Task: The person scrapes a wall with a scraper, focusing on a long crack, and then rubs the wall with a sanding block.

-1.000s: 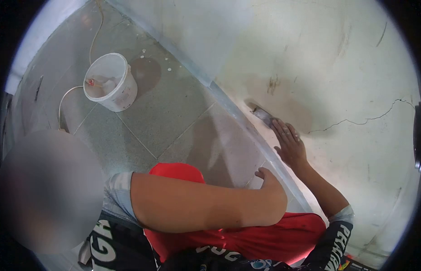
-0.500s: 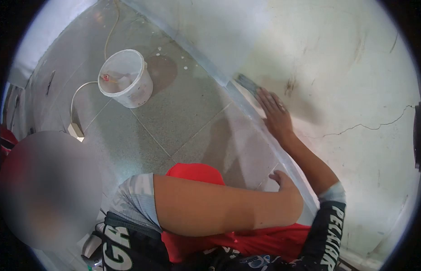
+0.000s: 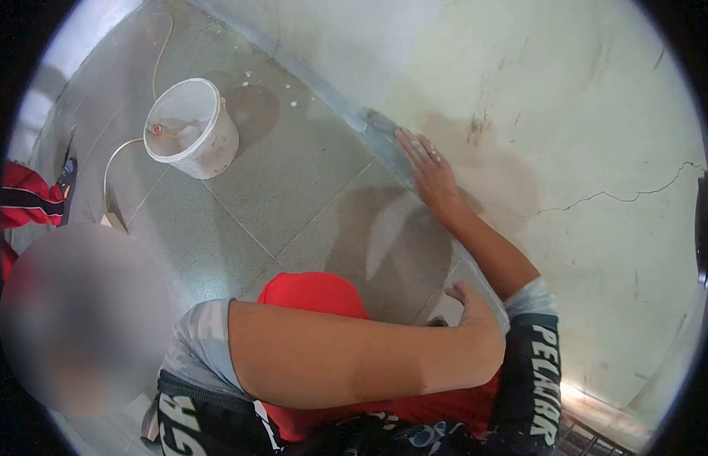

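the right hand (image 3: 430,171) holds a flat grey tool (image 3: 380,123), fingers close together, its end past their tips by the wall (image 3: 574,106). whether the left hand (image 3: 479,310) grips anything, i cannot tell.

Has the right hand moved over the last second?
Yes: up and to the left in the picture, judged against the wall crack. The right hand is now farther from the crack's left end.

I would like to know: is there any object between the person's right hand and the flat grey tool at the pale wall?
Nothing visible stands in between: the right hand lies along the pale wall and appears to touch the flat grey tool. The round white plastic bucket stands apart, on the grey tiled floor.
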`<state>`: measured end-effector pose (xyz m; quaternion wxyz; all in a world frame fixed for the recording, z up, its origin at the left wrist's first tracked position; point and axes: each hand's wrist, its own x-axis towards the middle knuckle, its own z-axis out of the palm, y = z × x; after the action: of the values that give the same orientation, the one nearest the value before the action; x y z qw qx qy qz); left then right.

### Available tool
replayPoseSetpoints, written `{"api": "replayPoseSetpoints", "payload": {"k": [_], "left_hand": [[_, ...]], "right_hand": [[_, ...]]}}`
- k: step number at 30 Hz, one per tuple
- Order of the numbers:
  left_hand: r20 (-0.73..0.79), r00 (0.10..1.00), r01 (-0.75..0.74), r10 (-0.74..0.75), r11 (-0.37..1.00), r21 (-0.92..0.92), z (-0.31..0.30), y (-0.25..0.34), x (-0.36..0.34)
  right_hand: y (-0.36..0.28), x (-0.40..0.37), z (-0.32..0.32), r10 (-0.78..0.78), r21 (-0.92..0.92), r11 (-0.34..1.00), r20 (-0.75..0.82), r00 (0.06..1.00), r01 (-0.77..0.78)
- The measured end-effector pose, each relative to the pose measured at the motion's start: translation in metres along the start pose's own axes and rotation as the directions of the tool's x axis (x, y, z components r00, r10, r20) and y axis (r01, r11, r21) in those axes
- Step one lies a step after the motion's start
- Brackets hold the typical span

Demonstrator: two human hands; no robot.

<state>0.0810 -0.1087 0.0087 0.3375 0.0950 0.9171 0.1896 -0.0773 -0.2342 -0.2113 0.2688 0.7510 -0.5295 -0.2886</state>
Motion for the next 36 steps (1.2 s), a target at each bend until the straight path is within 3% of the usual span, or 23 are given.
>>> {"api": "replayPoseSetpoints", "payload": {"k": [2, 4, 7, 9, 12, 14, 17, 19, 22, 24, 25, 27, 29, 32, 34, 36], "left_hand": [[0.022, 0.999, 0.037, -0.038, 0.999, 0.019, 0.004, 0.006, 0.012], [0.043, 0.997, 0.057, -0.059, 0.998, 0.032, 0.005, 0.010, 0.014], [0.031, 0.997, 0.066, -0.068, 0.996, 0.054, 0.000, 0.006, 0.009], [0.114, 0.993, 0.009, -0.016, 0.998, 0.061, -0.007, 0.001, 0.006], [0.072, 0.997, 0.014, -0.017, 0.999, 0.039, -0.005, 0.000, 0.005], [0.074, 0.997, -0.008, 0.004, 0.999, 0.048, -0.005, -0.002, 0.007], [0.072, 0.997, -0.033, 0.027, 0.996, 0.077, -0.007, -0.009, 0.003], [0.083, 0.996, -0.046, 0.038, 0.994, 0.097, -0.007, -0.006, 0.004], [0.039, 0.997, 0.062, -0.067, 0.991, 0.117, -0.001, 0.005, 0.018], [0.157, 0.987, 0.002, -0.020, 0.994, 0.111, -0.003, 0.004, 0.024], [0.212, 0.977, -0.070, 0.034, 0.984, 0.166, -0.009, 0.001, 0.019], [0.219, 0.975, -0.075, 0.041, 0.986, 0.147, -0.013, 0.000, 0.019], [0.221, 0.974, -0.085, 0.051, 0.986, 0.145, -0.016, -0.002, 0.019], [0.188, 0.979, -0.103, 0.084, 0.990, 0.096, -0.013, -0.004, 0.023], [0.129, 0.991, 0.003, -0.020, 0.992, 0.130, -0.005, -0.002, 0.030], [0.137, 0.989, -0.063, 0.050, 0.994, 0.091, -0.010, -0.012, 0.023]], "right_hand": [[-0.004, 0.005, -0.005, 0.001, 0.010, 1.000, -0.008, 1.000, -0.001], [0.004, -0.010, -0.012, 0.021, 0.171, 0.985, 0.095, 0.995, -0.037], [0.026, -0.080, -0.016, -0.010, 0.249, 0.968, 0.080, 0.997, -0.010], [0.039, -0.144, -0.001, -0.043, 0.023, 0.999, 0.108, 0.993, 0.040], [0.058, -0.215, -0.014, -0.063, 0.125, 0.992, 0.250, 0.966, 0.033], [0.066, -0.228, -0.024, -0.078, 0.337, 0.940, 0.365, 0.928, -0.053], [0.048, -0.187, -0.012, -0.076, 0.198, 0.980, 0.239, 0.968, 0.028], [0.021, -0.137, 0.040, -0.053, 0.141, 0.989, 0.023, 0.998, 0.049], [-0.004, -0.050, 0.016, -0.062, 0.081, 0.995, 0.038, 0.997, 0.059], [-0.011, -0.027, -0.008, -0.011, 0.210, 0.977, 0.155, 0.988, -0.022], [-0.014, -0.034, -0.008, -0.024, 0.222, 0.975, 0.162, 0.987, -0.013], [-0.001, -0.057, -0.001, 0.048, 0.286, 0.954, 0.151, 0.987, -0.091], [0.016, -0.101, 0.005, -0.013, 0.071, 0.997, 0.088, 0.996, 0.007], [0.055, -0.189, -0.011, -0.006, 0.024, 1.000, 0.185, 0.983, 0.002], [0.078, -0.230, -0.021, -0.014, 0.051, 0.999, 0.249, 0.968, 0.002], [0.092, -0.251, -0.037, 0.001, 0.070, 0.997, 0.304, 0.953, -0.023]]}}
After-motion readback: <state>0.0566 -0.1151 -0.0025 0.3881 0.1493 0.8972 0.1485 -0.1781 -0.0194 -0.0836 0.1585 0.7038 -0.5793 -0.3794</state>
